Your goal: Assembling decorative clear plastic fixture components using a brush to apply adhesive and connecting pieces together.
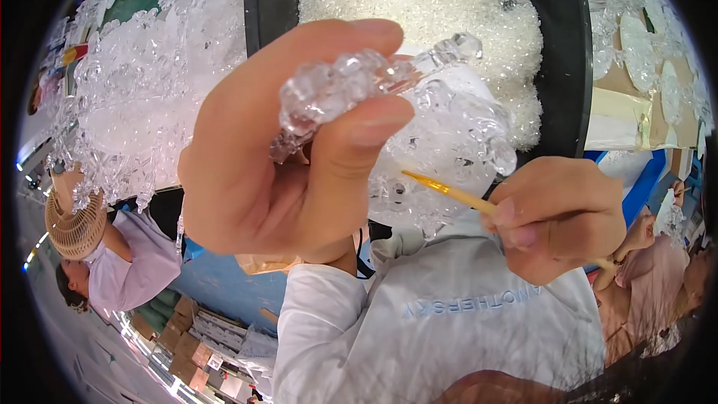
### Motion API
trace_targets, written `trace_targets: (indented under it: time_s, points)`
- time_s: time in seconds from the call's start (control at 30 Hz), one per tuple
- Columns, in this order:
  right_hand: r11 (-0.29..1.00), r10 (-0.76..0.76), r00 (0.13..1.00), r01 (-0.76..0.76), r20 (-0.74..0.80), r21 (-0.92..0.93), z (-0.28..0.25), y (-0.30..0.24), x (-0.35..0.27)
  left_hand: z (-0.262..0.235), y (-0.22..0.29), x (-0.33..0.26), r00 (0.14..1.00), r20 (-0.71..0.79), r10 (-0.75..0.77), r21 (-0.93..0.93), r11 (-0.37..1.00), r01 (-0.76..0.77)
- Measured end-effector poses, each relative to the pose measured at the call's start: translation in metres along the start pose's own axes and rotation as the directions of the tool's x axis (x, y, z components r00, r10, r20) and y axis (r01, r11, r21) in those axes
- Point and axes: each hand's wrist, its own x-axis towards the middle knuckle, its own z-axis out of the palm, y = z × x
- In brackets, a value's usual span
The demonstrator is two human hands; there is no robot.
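So my left hand [262,157] is pinched shut on a clear, knobbly moulded plastic ornament [389,112], thumb and forefinger clamping its beaded edge dead centre of view. Looks light and stiff, but slick and probably snappy at the thin bits, so I'd grip the thick rim. My right hand [561,217], at 4 o'clock, is closed around a thin yellow-handled brush [449,191]. At 12 o'clock, a round black tub [565,67] is heaped with white glittery flakes [449,0].
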Motion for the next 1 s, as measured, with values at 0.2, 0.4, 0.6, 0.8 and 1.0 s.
trace_targets:
  time_s: [0.2,0.4,0.6,0.8,1.0]
  points:
    - [0.997,-0.011,0.98,0.025,-0.199,0.068,0.003,-0.004,-0.011,-0.002,0.002,0.002,0.998,0.058,0.023,0.029,0.999,-0.025]
    - [0.999,-0.035,0.988,0.04,-0.148,0.031,0.005,-0.001,-0.003,0.002,0.007,0.003,1.0,0.012,-0.011,0.002,1.0,0.011]
    - [0.999,0.007,0.991,-0.002,-0.133,0.033,0.007,-0.004,-0.004,-0.007,0.004,0.004,0.989,0.134,0.064,0.059,0.996,-0.072]
    - [0.999,0.047,0.957,-0.037,-0.287,0.04,0.01,-0.009,-0.009,-0.011,0.003,0.008,0.967,0.228,0.113,0.05,0.991,-0.127]
    - [0.997,0.054,0.931,-0.03,-0.362,0.073,0.008,-0.013,-0.007,-0.012,0.001,0.01,0.961,0.234,0.146,0.044,0.986,-0.161]
